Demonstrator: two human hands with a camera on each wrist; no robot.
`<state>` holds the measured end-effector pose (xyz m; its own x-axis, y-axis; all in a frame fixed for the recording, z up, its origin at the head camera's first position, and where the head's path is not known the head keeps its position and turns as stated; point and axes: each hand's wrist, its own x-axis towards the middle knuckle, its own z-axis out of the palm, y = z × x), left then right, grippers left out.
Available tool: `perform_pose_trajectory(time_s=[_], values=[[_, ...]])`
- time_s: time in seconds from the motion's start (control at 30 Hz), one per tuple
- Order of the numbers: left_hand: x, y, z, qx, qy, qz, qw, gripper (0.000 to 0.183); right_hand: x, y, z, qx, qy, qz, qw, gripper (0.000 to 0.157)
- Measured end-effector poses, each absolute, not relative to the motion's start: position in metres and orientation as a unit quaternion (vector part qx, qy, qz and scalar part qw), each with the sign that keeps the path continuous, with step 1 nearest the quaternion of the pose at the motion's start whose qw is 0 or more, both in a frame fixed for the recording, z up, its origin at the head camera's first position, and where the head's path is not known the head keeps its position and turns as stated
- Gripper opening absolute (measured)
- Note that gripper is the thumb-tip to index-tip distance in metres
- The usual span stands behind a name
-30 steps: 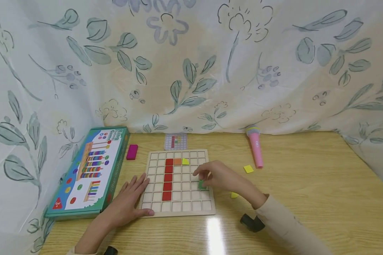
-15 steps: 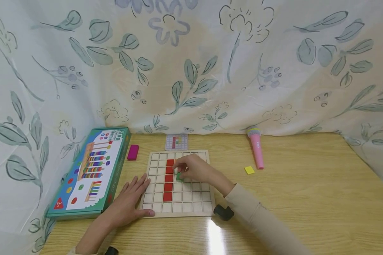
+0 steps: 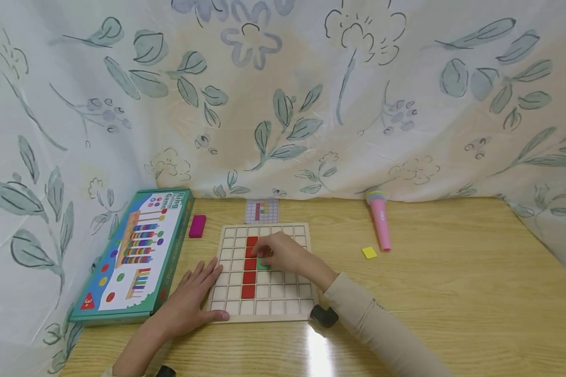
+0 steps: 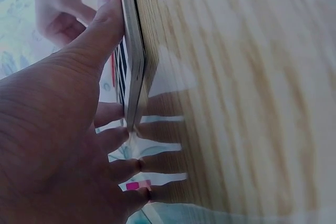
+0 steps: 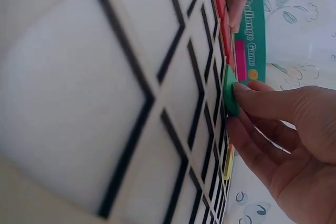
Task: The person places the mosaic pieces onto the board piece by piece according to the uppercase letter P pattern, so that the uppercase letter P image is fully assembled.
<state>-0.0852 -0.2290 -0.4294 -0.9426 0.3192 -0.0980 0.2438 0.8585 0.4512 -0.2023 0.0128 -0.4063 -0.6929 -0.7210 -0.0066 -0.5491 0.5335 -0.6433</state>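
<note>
A wooden grid board lies on the table, with a column of red tiles set in its cells. My right hand pinches a green tile between thumb and fingers, right at the board's surface just right of the red column. Part of that green tile shows under the fingertips in the head view. Beyond it, the right wrist view catches a yellow piece on the board, which the right hand hides from the head view. My left hand rests along the board's left edge, fingers extended, thumb on the front left corner.
A small printed pattern card lies behind the board. To the left are a boxed ring game and a magenta block. A yellow square tile and a pink toy microphone lie to the right. A floral curtain hangs behind.
My right hand has carried the green tile leftward from the board's right side to beside the red column, then lowered slightly there. The left hand has stayed in place.
</note>
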Motion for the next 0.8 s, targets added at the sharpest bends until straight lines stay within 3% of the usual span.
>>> perform_pose_trajectory(time_s=[0.37,0.8], values=[[-0.084,-0.228,-0.427,0.15,0.958,0.23,0.085,0.105,-0.199,0.037,-0.401,-0.38,0.864,-0.315,0.105,0.016],[-0.084,-0.228,-0.428,0.153,0.959,0.226,0.078,0.104,-0.176,0.14,-0.388,-0.331,0.896,-0.288,0.063,0.017]])
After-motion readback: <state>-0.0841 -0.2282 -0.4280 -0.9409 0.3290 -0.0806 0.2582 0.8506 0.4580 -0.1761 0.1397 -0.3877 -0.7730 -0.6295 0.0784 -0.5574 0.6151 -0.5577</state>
